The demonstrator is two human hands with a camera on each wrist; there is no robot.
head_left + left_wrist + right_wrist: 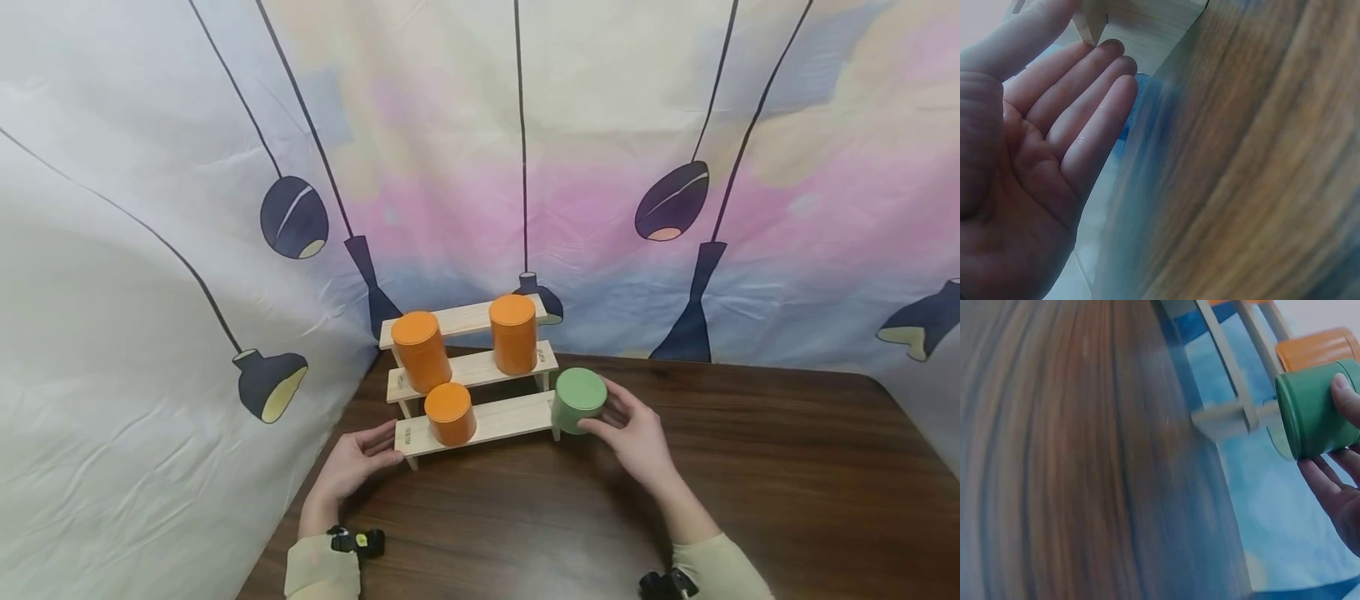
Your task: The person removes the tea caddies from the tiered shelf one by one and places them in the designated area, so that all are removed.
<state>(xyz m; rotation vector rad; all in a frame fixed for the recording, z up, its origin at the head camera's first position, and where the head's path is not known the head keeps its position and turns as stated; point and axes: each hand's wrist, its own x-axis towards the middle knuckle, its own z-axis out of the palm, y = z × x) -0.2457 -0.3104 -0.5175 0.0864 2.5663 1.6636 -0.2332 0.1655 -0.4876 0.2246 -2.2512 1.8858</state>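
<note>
A three-step wooden display rack (pixel 513 415) stands on the table. My left hand (pixel 352 467) is at the left end of its lowest step; in the left wrist view the fingers (pixel 1079 119) are straight, with fingertips at the rack's leg. My right hand (pixel 637 437) grips a green cylindrical canister (pixel 579 400) between thumb and fingers, at the right end of the lowest step. Whether the canister's base touches the step cannot be told. A short orange canister (pixel 450 414) sits on the lowest step. Two taller orange canisters (pixel 421 352) (pixel 514 335) stand on the middle step.
The dark wood-grain table (pixel 787 467) reaches to the right and toward me. Behind and to the left hangs a fabric backdrop (pixel 600 100) printed with lamps, close to the rack's back. The top step (pixel 468 318) is a bare narrow plank.
</note>
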